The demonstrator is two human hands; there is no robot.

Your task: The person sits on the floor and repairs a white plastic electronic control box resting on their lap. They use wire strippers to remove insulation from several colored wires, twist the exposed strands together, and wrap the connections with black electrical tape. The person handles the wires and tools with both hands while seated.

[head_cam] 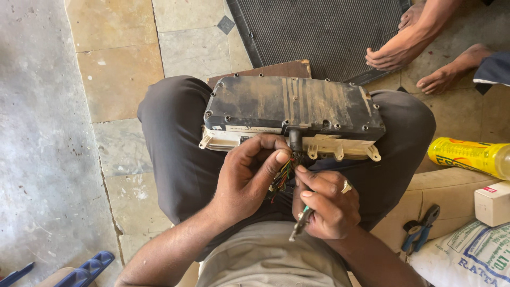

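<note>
While across the lap, dusty black housing (292, 103), wires (284, 172) toward hands.

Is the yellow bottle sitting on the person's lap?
No, the yellow bottle lies off to the right on a tan surface, while the dirty black box with wires is what rests on the lap.
</note>
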